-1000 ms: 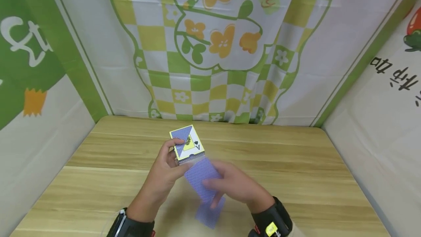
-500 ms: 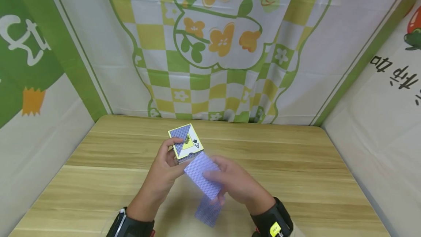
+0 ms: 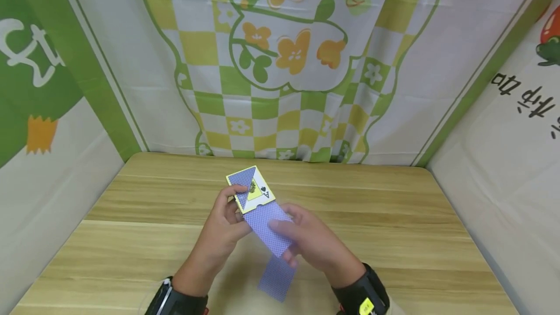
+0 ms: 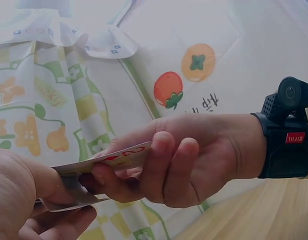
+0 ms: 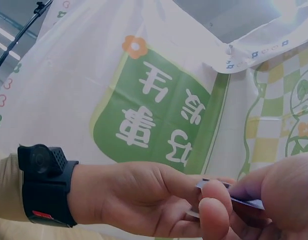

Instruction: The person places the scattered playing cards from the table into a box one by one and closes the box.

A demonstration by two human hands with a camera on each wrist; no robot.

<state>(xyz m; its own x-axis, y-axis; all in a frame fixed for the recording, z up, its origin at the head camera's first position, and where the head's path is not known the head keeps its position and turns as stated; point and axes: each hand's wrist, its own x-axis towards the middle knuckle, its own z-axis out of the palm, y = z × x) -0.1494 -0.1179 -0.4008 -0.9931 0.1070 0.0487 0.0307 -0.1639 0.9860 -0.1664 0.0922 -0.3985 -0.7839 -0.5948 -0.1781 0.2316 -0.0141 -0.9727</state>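
In the head view my left hand grips a playing card box, fingers over its left edge; an ace of spades is printed on its front. My right hand pinches a blue-backed playing card under its thumb. The card's upper end is hidden at the box's notched lower edge. The left wrist view shows the card's face with red print. A second blue-backed card lies on the table below the hands. In the right wrist view the fingers hide most of the box.
The wooden table spreads out around the hands. Printed curtains stand close behind it, a checked one at the back, and others at both sides. Both wrists wear black camera bands.
My right hand has moved the pinched card slightly up and left, and its upper end now goes out of sight at the box's notched edge. The box has shifted only slightly.
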